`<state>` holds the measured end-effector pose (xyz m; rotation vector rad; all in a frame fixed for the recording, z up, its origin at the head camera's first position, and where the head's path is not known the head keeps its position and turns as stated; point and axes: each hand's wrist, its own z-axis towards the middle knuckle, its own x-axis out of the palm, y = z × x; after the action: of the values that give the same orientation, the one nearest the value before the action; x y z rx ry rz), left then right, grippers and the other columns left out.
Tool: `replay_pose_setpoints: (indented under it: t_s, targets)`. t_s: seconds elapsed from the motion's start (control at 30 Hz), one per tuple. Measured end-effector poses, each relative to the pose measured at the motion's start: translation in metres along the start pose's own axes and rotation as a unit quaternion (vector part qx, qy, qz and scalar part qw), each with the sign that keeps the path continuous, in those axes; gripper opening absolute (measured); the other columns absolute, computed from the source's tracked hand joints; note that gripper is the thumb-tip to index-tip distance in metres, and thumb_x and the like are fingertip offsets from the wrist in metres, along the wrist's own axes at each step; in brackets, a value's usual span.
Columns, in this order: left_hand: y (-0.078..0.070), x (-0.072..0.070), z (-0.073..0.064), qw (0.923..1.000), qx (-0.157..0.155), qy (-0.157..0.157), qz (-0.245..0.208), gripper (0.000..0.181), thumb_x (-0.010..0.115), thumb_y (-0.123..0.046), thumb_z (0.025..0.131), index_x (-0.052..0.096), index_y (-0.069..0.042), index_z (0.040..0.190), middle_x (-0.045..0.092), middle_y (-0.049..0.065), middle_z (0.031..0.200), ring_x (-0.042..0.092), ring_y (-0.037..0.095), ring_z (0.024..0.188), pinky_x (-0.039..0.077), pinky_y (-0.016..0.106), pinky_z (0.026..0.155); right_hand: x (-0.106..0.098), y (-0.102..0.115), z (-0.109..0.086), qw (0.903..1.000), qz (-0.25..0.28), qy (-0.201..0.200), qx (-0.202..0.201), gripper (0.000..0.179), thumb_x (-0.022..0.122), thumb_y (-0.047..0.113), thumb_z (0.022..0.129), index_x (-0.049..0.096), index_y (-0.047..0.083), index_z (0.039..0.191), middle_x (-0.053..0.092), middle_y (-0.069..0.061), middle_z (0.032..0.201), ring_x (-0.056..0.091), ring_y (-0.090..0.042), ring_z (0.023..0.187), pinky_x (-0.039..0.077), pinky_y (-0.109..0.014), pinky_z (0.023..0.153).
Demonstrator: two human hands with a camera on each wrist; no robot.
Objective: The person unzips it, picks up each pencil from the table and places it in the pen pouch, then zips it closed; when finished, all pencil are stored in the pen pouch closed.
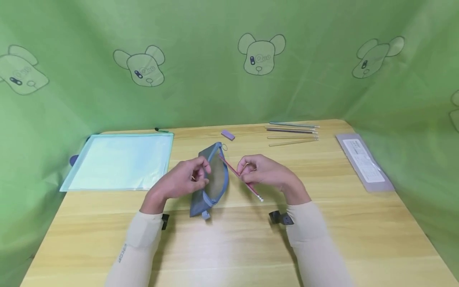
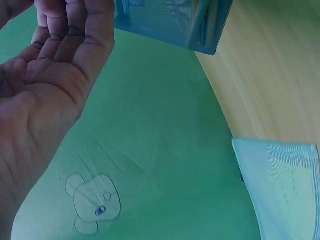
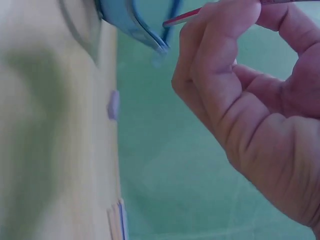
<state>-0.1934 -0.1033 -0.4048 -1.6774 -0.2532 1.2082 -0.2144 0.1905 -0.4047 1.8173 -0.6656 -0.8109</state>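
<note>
Red pencil at pouch mouth: snag risk at the rim

My left hand (image 1: pixel 183 178) pinches the near rim of the mesh pouch (image 1: pixel 199 202), mouth gaping toward my right. My right hand (image 1: pixel 263 171) grasps the red pencil (image 1: pixel 231 168) partway along, white end sticking out free. Its tip is at the pouch's far corner; can't tell if it's inside.

Main risk: the pencil slants across the mouth, so the tip could hit the zip edge or poke the mesh. Slack left fingers would probably let the soft mouth fold and block it. With the grip partway along, any bump could swivel the pencil. Lesser risk: a careless right-arm reach could roll the loose pencils (image 1: pixel 292 138) lying toward the back, near the purple eraser (image 1: pixel 228 135).
</note>
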Motion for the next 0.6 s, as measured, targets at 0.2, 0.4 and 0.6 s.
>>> replay_pose_setpoints:
  t_s: [0.2,0.4,0.6]
  targets:
    - [-0.007,0.014,0.005,0.9991,0.030,0.030,-0.009,0.022,0.070,0.000,0.095,0.062,-0.002,0.115,0.058,0.000,0.084,0.055,0.012,0.077,0.055,0.025,0.074,0.024,-0.001,0.020,0.9978,-0.010,-0.064,0.016,0.018,0.065,-0.004,0.091,0.062,-0.007,0.108,0.063,-0.003,0.079,0.062,-0.013,0.068,0.061,-0.027,0.069]
    - [-0.009,0.022,0.010,0.9992,0.028,0.019,-0.021,0.017,0.071,-0.001,0.096,0.063,-0.002,0.112,0.060,0.001,0.086,0.057,0.012,0.078,0.052,0.023,0.070,0.044,0.001,0.031,0.9911,-0.029,-0.129,0.019,0.010,0.071,0.000,0.094,0.065,-0.001,0.103,0.065,-0.007,0.086,0.066,-0.016,0.073,0.063,-0.028,0.072]
    - [-0.007,0.018,0.009,0.9983,0.008,-0.027,-0.051,0.014,0.070,0.000,0.096,0.063,-0.007,0.105,0.062,0.003,0.089,0.060,0.017,0.083,0.055,0.025,0.074,0.054,0.004,0.032,0.9893,-0.043,-0.139,0.005,0.009,0.074,0.002,0.096,0.068,0.003,0.103,0.072,-0.010,0.094,0.071,-0.018,0.082,0.064,-0.029,0.077]
